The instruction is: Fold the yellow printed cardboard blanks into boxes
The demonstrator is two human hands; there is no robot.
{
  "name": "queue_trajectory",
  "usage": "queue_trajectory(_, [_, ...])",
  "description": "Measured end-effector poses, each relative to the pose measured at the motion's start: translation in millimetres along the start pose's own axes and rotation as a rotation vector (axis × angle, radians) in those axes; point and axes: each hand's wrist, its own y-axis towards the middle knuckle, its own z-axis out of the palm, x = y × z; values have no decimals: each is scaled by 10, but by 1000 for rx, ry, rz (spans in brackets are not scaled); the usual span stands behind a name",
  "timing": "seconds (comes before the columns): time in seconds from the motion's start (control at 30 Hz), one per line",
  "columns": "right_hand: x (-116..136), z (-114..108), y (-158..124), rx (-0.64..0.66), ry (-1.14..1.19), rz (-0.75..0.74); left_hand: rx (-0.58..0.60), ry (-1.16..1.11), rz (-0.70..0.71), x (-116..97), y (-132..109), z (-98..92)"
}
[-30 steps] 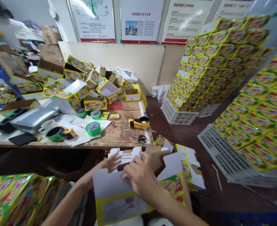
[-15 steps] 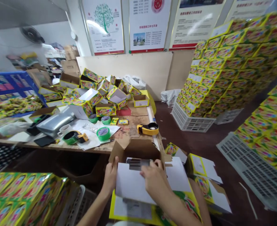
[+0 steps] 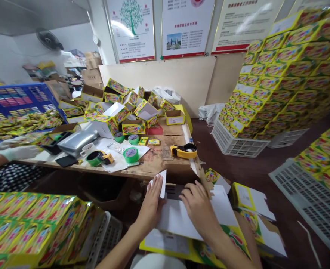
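Note:
A flat, unfolded carton blank (image 3: 181,224), white inside with a yellow printed outside, lies across my lap below the table edge. My left hand (image 3: 153,200) lies on its left side with fingers stretched out, pressing up a small white flap (image 3: 162,182). My right hand (image 3: 197,203) rests on the blank's top middle, fingers bent down onto the card next to a dark slot. A brown cardboard box (image 3: 185,172) stands open just behind the blank.
The wooden table (image 3: 159,168) carries green tape rolls (image 3: 131,154), a yellow tape dispenser (image 3: 185,150) and a heap of yellow boxes (image 3: 125,108). Another person's gloved hand (image 3: 19,152) rests at left. Stacked yellow cartons on white crates (image 3: 239,144) fill the right; more blanks (image 3: 251,201) lie on the floor.
The view has swung slightly right and up. My left hand has shifted from the blank's left edge onto its face and raised a white flap; my right hand has stayed by the slot.

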Motion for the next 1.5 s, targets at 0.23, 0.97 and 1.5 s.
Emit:
queue_trajectory(0.23, [-274,-253,-356,-438,-58,369,43,111,4,-55,19,66])
queue_trajectory(0.97, [-368,171,104,177,26,168,-266,-744,-726,99,-51,244])
queue_trajectory(1.5, [-570,-25,-83,96,358,321,90,-988,-719,-307,483,-316])
